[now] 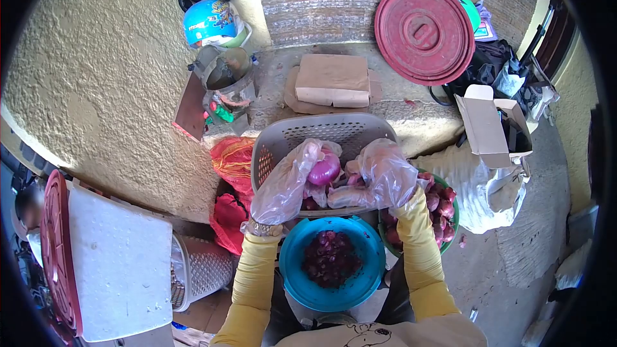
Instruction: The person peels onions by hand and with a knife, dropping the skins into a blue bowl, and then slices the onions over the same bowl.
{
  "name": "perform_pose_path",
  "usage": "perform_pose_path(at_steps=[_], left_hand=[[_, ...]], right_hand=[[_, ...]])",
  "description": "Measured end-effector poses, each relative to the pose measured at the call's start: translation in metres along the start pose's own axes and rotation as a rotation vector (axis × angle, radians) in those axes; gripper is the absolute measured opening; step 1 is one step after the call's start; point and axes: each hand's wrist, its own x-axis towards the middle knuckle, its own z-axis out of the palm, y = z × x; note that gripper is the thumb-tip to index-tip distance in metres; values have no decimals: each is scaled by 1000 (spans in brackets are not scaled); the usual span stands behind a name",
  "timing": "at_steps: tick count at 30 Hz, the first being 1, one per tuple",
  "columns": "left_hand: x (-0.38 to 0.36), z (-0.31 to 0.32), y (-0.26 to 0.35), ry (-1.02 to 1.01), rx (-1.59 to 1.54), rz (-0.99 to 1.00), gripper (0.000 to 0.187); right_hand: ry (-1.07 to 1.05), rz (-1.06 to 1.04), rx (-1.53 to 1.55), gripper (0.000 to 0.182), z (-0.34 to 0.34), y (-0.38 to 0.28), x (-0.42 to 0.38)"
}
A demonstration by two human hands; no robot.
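Note:
Both my hands wear clear plastic bags over them and are above the grey perforated basket (321, 122). My left hand (299, 170) is closed on a peeled purple onion (324, 168). Beside it, my right hand (379, 170) has its fingers near onion skins (350, 177), blurred by the plastic; what it grips is hard to make out. Below the basket, a blue basin (292, 266) holds small dark red onions (331, 259). At the right, partly behind my right forearm, a green basin (456, 218) holds unpeeled red onions (442, 209).
Cardboard (333, 80) lies on the ledge behind the basket. A red lid (424, 33) leans at the back right, above an open box (485, 132) and a white sack (479, 199). At the left stand a white board (119, 263), a basket (205, 266) and red net bags (232, 167).

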Motion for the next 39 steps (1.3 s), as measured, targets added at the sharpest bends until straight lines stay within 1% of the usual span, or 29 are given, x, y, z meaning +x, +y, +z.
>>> perform_pose_path(at_steps=[1, 3, 5, 7, 9, 10, 12, 13, 15, 16, 18, 19, 21, 22, 24, 25, 27, 28, 30, 32, 34, 36, 37, 39], left_hand=[[1, -2, -3, 4, -8, -10, 59], [0, -1, -1, 8, -15, -19, 60], [-3, 2, 9, 46, 37, -8, 65], [-3, 4, 8, 56, 7, -9, 65], [-2, 3, 7, 67, -23, -9, 66], [-2, 0, 5, 50, -23, -16, 67], [0, -4, 1, 34, -24, -24, 67], [1, -6, 0, -2, -39, -27, 68], [1, -6, 0, -36, -55, -31, 68], [0, -4, 2, -32, -81, -35, 69], [1, -4, 1, -28, -107, -38, 69], [3, -8, -2, -45, -118, -34, 69], [4, -9, -4, -61, -129, -29, 69], [4, -8, -3, -46, -128, -23, 70], [5, -9, -4, -32, -127, -18, 70], [6, -11, -8, -60, -128, -14, 70], [7, -11, -11, -86, -129, -11, 70], [6, -9, -11, -80, -128, 0, 70], [3, -9, -9, -73, -128, 10, 70], [-1, -12, -3, -102, -78, -89, 59], [-1, -11, -3, -98, -73, -111, 58], [-2, -9, -3, -92, -68, -134, 56], [-4, -6, -4, -67, -74, -119, 55], [-4, -6, -7, -43, -80, -104, 54]], right_hand=[[0, -1, 0, 53, -3, -1, 2], [-177, 10, 20, 56, -10, -4, 5], [-201, 8, 29, 56, -13, -7, 7], [-224, 9, 39, 56, -16, -10, 8], [-43, -54, 54, 55, -16, -13, 7], [-43, -54, 54, 55, -11, -12, 4], [203, -100, -25, 57, 1, -8, -3], [202, -100, -25, 57, 0, -8, -4], [-5, -56, -150, 67, -5, -11, -4], [-6, -56, -149, 67, -5, -10, -4], [77, -101, 130, 59, -5, -8, 0], [77, -101, 130, 59, -9, -11, 2], [-112, -57, -29, 58, -22, -20, 8], [-111, -58, -28, 58, -18, -19, 8], [174, -111, -14, 56, -7, -18, 4], [174, -111, -14, 56, -9, -18, 4], [-75, 25, -108, 53, -15, -18, 6], [-75, 25, -108, 53, -14, -14, 4], [-15, 45, -178, 60, -7, -4, -2], [20, 43, -199, 61, -3, 0, -3], [55, 42, -221, 63, -4, -1, -2], [-42, 96, -213, 67, -10, -7, 4], [-43, 98, -213, 67, -13, -8, 6], [-109, 127, -149, 62, -15, -8, 9]])
